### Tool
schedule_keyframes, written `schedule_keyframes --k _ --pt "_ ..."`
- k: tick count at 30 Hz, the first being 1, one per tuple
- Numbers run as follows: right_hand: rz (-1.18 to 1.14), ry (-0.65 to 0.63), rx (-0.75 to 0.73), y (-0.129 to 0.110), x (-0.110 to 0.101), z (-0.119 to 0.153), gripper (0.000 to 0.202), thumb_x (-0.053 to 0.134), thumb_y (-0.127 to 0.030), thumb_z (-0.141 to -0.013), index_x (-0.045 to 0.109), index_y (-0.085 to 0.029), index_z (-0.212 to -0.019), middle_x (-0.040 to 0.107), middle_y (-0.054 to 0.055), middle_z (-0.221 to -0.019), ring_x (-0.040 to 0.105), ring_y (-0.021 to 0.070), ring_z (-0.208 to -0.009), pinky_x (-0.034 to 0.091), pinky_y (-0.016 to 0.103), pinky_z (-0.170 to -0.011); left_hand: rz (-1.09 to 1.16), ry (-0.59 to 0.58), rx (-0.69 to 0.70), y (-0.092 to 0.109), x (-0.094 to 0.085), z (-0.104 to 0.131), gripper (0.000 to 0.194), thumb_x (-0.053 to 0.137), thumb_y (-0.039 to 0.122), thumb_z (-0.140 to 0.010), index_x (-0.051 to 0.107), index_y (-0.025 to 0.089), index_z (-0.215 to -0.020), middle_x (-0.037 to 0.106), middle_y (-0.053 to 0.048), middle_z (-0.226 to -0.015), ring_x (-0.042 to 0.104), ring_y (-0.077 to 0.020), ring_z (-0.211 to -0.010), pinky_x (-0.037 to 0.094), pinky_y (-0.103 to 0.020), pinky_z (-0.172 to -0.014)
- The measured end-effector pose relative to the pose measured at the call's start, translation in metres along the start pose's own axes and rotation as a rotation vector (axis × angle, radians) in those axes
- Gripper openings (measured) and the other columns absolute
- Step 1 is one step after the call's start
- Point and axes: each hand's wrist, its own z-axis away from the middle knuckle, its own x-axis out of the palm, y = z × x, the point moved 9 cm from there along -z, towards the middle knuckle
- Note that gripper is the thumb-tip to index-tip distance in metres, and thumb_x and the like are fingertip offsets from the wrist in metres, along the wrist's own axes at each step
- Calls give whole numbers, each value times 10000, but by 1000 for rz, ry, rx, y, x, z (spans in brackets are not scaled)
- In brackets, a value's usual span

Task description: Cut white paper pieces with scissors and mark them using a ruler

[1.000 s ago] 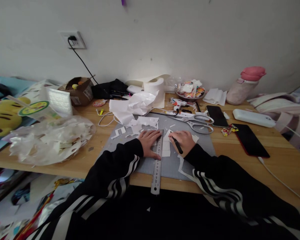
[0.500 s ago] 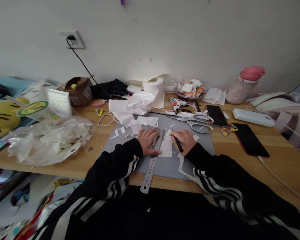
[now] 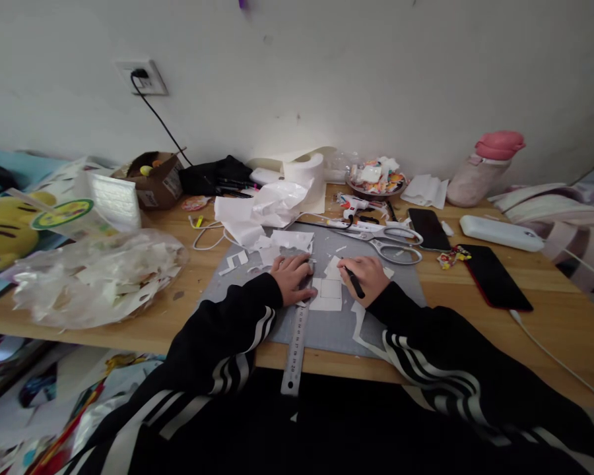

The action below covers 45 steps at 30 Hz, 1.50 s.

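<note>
My left hand [image 3: 293, 280] rests at the upper part of a steel ruler [image 3: 294, 349], thumb and fingers closed about it, hiding that part. The ruler's lower end hangs past the table's front edge. Just right of the thumb lies a small white piece of paper [image 3: 329, 302] with a thin-lined rectangle on it. Beside that paper my right hand [image 3: 369, 280] is closed round a black pen [image 3: 354, 282], its tip pointing away from me. Another scrap of white paper [image 3: 332, 268] lies partly under this hand. All this is on a grey cutting mat [image 3: 321, 333].
Scissors [image 3: 393, 243], a hot glue gun [image 3: 351, 206] and crumpled white paper [image 3: 277, 204] lie beyond my hands. A plastic bag of scraps [image 3: 99, 280] is left. Phones [image 3: 497, 277], a white power bank [image 3: 499, 233] and a pink-lidded bottle [image 3: 480, 175] are right.
The ruler has shifted left and towards me and now lies straighter, off the drawn rectangle, which shows more fully. My left thumb has moved slightly up and left. My right hand has barely moved.
</note>
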Motion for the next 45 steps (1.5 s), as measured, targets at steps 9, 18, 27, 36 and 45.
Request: schedule_keyframes --k 9,18,27,36,45 --pt "-579 57 134 7 3 0 229 425 -334 -827 613 -205 -846 665 24 -699 598 133 -599 482 270 -608 27 -4 7 4 2 -1 456 544 457 -783 497 241 -1181 341 -102 -1439 343 -294 -1281 278 -494 -1031" --pt "-711 -36 311 11 18 3 106 528 -298 -703 473 -208 -685 546 -45 -566 481 80 -479 419 207 -481 47 -17 32 6 2 -2 449 545 457 -783 511 272 -1191 351 -84 -1427 337 -306 -1271 282 -481 -1027" --pt "-795 -60 332 17 28 6 186 511 -394 -772 484 -212 -802 560 -8 -656 573 128 -592 491 251 -531 75 -56 -62 -9 -7 -7 514 516 561 -779 505 241 -1182 499 -94 -1253 433 -304 -1145 288 -504 -988" --pt "-746 -55 335 20 30 7 195 475 -377 -810 496 -220 -924 580 -14 -652 565 125 -553 487 260 -537 106 -105 -124 -16 -6 -7 586 737 514 -578 568 225 -1058 580 -84 -1083 507 -306 -1027 363 -441 -896" --pt "-737 -79 346 20 32 7 176 466 -359 -820 488 -229 -936 590 -21 -652 583 127 -551 494 270 -553 116 -71 -165 -19 -10 -6 602 749 562 -523 584 212 -984 611 -70 -987 536 -297 -980 369 -443 -887"
